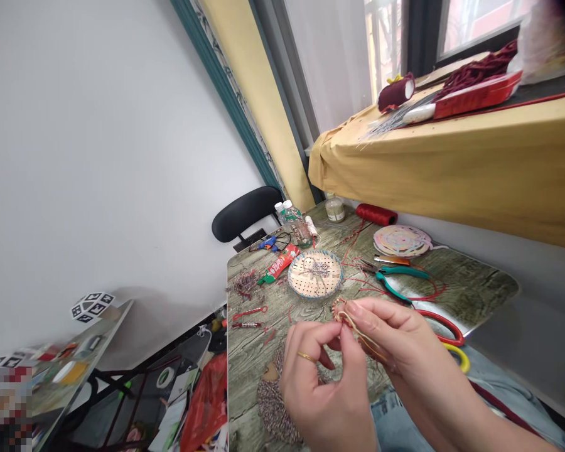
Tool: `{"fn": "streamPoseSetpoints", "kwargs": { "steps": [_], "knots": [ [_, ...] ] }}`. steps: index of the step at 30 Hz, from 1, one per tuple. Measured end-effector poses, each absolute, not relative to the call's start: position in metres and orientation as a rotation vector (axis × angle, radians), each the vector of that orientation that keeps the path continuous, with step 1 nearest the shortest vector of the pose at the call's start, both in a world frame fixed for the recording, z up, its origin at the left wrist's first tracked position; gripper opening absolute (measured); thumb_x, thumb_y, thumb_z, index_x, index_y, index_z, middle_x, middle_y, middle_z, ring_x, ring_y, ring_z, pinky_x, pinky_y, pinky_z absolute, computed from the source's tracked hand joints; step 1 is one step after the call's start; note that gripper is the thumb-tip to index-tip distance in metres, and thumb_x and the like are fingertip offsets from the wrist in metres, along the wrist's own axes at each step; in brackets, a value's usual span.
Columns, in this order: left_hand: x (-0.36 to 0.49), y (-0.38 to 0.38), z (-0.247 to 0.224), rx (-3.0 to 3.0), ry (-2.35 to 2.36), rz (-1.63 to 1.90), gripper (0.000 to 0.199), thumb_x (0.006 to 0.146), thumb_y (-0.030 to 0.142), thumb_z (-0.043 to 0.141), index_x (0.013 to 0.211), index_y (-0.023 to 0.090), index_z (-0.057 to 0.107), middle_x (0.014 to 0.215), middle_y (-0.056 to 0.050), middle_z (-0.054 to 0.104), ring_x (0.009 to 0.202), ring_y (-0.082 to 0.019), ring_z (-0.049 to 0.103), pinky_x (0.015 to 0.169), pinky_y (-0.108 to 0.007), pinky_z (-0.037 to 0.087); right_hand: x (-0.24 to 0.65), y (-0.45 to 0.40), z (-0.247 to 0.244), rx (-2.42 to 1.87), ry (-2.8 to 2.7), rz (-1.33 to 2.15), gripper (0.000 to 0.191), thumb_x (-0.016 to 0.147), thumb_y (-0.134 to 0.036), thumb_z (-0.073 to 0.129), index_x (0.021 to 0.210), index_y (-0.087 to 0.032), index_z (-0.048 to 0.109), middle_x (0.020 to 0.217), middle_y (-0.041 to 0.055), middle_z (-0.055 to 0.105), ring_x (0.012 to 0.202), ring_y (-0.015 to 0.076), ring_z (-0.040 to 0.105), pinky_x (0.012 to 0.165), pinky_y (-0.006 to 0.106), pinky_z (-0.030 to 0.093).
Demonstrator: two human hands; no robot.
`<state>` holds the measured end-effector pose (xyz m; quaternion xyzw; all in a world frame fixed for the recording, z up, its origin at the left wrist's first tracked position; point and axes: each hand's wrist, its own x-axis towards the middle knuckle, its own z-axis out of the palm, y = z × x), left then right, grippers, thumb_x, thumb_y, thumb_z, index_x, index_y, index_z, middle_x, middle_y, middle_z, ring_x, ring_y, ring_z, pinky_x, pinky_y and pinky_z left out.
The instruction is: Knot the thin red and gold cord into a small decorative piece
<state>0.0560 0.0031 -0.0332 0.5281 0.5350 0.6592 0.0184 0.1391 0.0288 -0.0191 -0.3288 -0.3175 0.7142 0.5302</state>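
a plain white wall (98, 144) on the left, a black chair (245, 213) behind the wood-grain desk (471, 289), daylight through the window (471, 25) above a yellow-draped ledge (452, 163).

Wood-grain desk (471, 285), bearing a round woven tray (314, 274), teal pliers (398, 279), a red thread spool (376, 215), a glue tube (279, 265) and water bottles (289, 216).

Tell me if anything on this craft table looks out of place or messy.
Mostly ordinary craft clutter. Loose red thread trails across the table around the green-handled pliers, and a red tube lies on its side. Both hands, left hand and right hand, pinch a small wound ring. Nothing looks spilled or broken.
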Motion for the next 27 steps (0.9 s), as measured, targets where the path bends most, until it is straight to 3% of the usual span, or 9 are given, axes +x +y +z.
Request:
{"fn": "streamPoseSetpoints", "kwargs": {
  "steps": [8, 13, 17, 21, 27],
  "knots": [
    [0.059, 0.006, -0.022, 0.905, 1.186, 1.895, 0.017, 0.067, 0.007, 0.065, 0.058, 0.021, 0.060, 0.058, 0.006, 0.048, 0.052, -0.010, 0.041, 0.049, -0.022, 0.033, 0.139, 0.031, -0.019, -0.811, -0.835, 1.637, 0.030, 0.074, -0.045, 0.079, 0.061, -0.019, 0.069, 0.062, -0.0016, 0.054, 0.061, 0.0137, 0.040, 0.056, 0.025, 0.035],
    [0.043, 0.004, -0.034, 1.071, 0.849, 1.694, 0.018, 0.073, 0.019, 0.063, 0.056, 0.020, 0.059, 0.053, 0.004, 0.045, 0.051, -0.012, 0.036, 0.050, -0.024, 0.033, 0.141, 0.032, -0.022, -0.809, -0.821, 1.637, 0.032, 0.075, -0.045, 0.078, 0.060, -0.020, 0.065, 0.062, -0.0027, 0.050, 0.061, 0.0140, 0.036, 0.056, 0.026, 0.034],
    [0.048, 0.003, -0.040, 1.294, 1.210, 1.990, 0.018, 0.081, 0.008, 0.058, 0.069, 0.021, 0.060, 0.065, 0.004, 0.048, 0.056, -0.011, 0.041, 0.053, -0.022, 0.036, 0.143, 0.030, -0.023, -0.830, -0.813, 1.651, 0.036, 0.075, -0.048, 0.078, 0.060, -0.020, 0.062, 0.059, -0.0049, 0.041, 0.059, 0.0132, 0.025, 0.051, 0.025, 0.026],
    [0.056, 0.005, -0.040, 1.701, 1.531, 2.128, 0.028, 0.078, -0.001, 0.064, 0.094, 0.022, 0.062, 0.081, 0.005, 0.053, 0.059, -0.009, 0.043, 0.055, -0.023, 0.041, 0.143, 0.030, -0.021, -0.809, -0.780, 1.716, 0.037, 0.070, -0.051, 0.080, 0.062, -0.018, 0.065, 0.062, -0.0025, 0.050, 0.062, 0.0136, 0.034, 0.055, 0.025, 0.033],
    [0.056, 0.006, -0.040, 1.992, 1.637, 2.190, 0.027, 0.078, -0.006, 0.065, 0.094, 0.016, 0.066, 0.083, 0.003, 0.060, 0.065, -0.009, 0.049, 0.058, -0.021, 0.044, 0.142, 0.031, -0.014, -0.785, -0.759, 1.731, 0.034, 0.066, -0.048, 0.084, 0.061, -0.018, 0.069, 0.063, -0.0009, 0.057, 0.063, 0.0139, 0.041, 0.058, 0.024, 0.038]
  ]
}}
